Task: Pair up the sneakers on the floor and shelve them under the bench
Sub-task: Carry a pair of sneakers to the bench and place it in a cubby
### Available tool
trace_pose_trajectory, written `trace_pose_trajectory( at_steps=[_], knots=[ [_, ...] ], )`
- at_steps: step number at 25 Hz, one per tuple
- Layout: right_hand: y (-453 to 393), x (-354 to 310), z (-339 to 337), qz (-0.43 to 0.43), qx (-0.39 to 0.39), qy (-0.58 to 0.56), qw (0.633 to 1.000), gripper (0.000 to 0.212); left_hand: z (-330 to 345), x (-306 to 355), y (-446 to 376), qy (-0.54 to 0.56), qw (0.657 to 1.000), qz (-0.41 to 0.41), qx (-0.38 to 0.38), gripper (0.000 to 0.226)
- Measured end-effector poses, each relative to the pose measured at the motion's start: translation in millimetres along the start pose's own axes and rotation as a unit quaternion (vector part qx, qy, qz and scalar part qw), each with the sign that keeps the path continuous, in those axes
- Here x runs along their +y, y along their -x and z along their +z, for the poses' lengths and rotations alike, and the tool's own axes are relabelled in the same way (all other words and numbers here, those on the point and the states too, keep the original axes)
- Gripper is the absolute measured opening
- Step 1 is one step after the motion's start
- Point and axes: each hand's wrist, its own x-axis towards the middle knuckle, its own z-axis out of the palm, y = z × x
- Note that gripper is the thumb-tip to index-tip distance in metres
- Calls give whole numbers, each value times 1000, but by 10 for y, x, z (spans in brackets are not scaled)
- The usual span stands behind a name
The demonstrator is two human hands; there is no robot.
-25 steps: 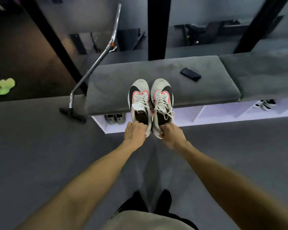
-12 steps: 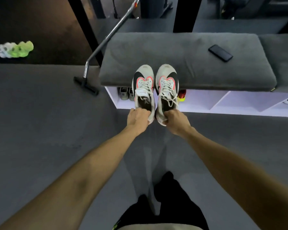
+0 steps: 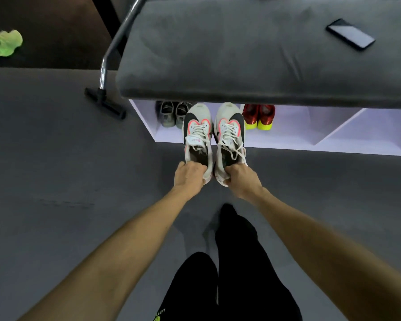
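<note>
1. Both white sneakers have come lower and closer to the shelf since the earlier frames; their toes now reach the lit opening under the bench instead of overlapping its grey cushion.
2. The left hand grips the heel of the left sneaker, fingers curled over the collar.
3. The right hand grips the heel of the right sneaker the same way.
4. The two sneakers are side by side, toes forward, between a grey pair on the left and a red and yellow pair on the right, both already inside the white shelf.
5. A phone lies on the cushion; a green shoe sits on the dark floor at far left, and a vacuum nozzle rests beside the bench.
</note>
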Motion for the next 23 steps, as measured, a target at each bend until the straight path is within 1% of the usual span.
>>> trace_pose_trajectory(
  at_steps=[4,8,12,16,23],
  knots=[
    [-688,358,545,0,-13,-2,1000,16,684,-123,-614,-1,1000,-6,-20,8],
    [-1339,601,916,3,-25,-1,1000,17,1149,-286,-1161,1,1000,-15,-28,11],
    [-2076,810,1199,4,-27,5,1000,22,1580,-516,-1826,34,998,-45,-34,12],
    [-2764,1041,1406,17,-10,18,1000,28,1892,-670,-2492,12,999,-40,-32,17],
    [-3864,1280,1569,16,26,14,999,27,2220,-968,-3561,19,999,-44,8,18]
  ],
)
